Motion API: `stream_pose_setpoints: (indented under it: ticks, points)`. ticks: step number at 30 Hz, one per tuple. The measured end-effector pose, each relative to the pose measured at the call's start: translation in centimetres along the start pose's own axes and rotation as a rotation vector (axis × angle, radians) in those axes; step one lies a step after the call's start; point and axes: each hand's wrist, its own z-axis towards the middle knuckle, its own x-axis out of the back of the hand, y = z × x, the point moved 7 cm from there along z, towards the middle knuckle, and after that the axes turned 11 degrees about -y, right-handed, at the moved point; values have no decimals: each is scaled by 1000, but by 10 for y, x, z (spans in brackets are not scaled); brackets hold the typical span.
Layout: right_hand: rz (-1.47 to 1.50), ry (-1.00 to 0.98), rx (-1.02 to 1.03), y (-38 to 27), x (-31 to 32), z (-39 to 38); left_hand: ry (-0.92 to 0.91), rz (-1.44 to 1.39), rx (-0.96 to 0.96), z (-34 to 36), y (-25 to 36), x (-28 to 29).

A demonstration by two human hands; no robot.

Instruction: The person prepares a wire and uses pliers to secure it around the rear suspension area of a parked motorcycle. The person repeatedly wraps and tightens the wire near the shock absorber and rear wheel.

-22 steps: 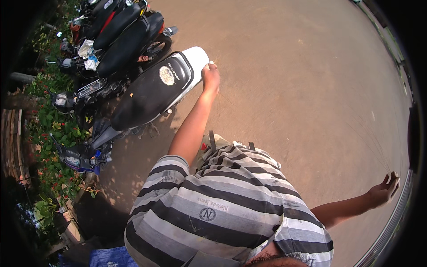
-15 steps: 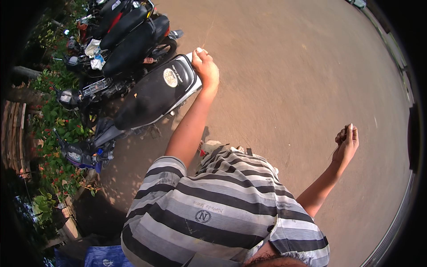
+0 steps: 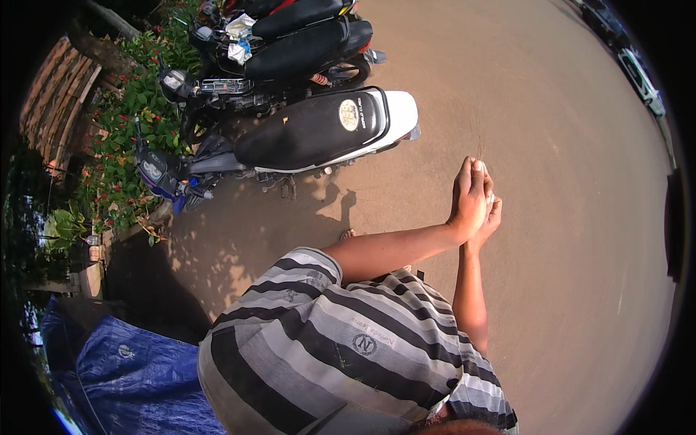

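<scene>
Both hands have left the motorbike seat and met: left hand pressed flat against right hand, over bare ground, holding nothing visible.

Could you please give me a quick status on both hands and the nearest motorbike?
Left hand and right hand pressed together, palms meeting, holding nothing visible. Black-seated motorbike parked to the left, untouched. Bare ground around the hands.

Two hands are pressed together. About three motorbikes stand parked, though the far ones overlap; one blue tarp
</scene>
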Motion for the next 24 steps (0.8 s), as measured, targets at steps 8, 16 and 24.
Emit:
stream_pose_setpoints:
  ticks: [8, 16, 24]
  points:
    - [16, -315, -66, 40, -17, -48, 280, -181, 163, -40, -40, 75]
    - [228, -130, -622, 183, 26, -69, 1114, -341, 289, -180, -65, 349]
    - [623, -94, -968, 248, 50, -31, 2037, -398, -285, -415, 87, 503]
